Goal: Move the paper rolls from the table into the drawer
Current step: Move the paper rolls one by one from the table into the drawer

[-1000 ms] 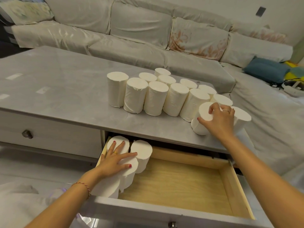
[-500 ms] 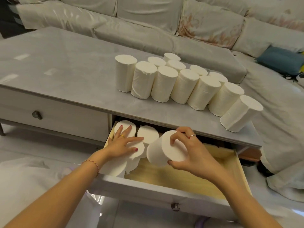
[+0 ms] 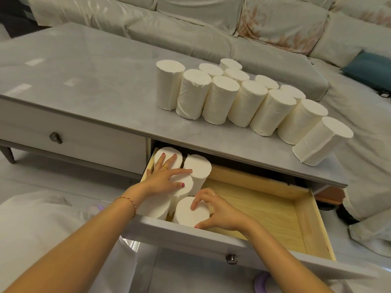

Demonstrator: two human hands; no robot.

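Several white paper rolls (image 3: 220, 100) stand in rows on the grey table (image 3: 95, 81). Below its front edge the wooden drawer (image 3: 266, 210) is pulled out. Several rolls stand upright in the drawer's left end. My left hand (image 3: 164, 179) lies flat with spread fingers on the tops of those rolls (image 3: 197, 166). My right hand (image 3: 218, 212) grips one roll (image 3: 189, 212) that stands upright at the drawer's front left, fingers over its top and thumb at its near side.
A covered sofa (image 3: 211, 28) runs behind and to the right of the table, with a blue cushion (image 3: 368, 68) on it. A second drawer with a dark knob (image 3: 55, 137) is closed at the left. The right part of the open drawer shows bare wood.
My right hand took a roll off the table's right end, carried it down and set it upright at the drawer's front left. My left hand stayed on the stored rolls.
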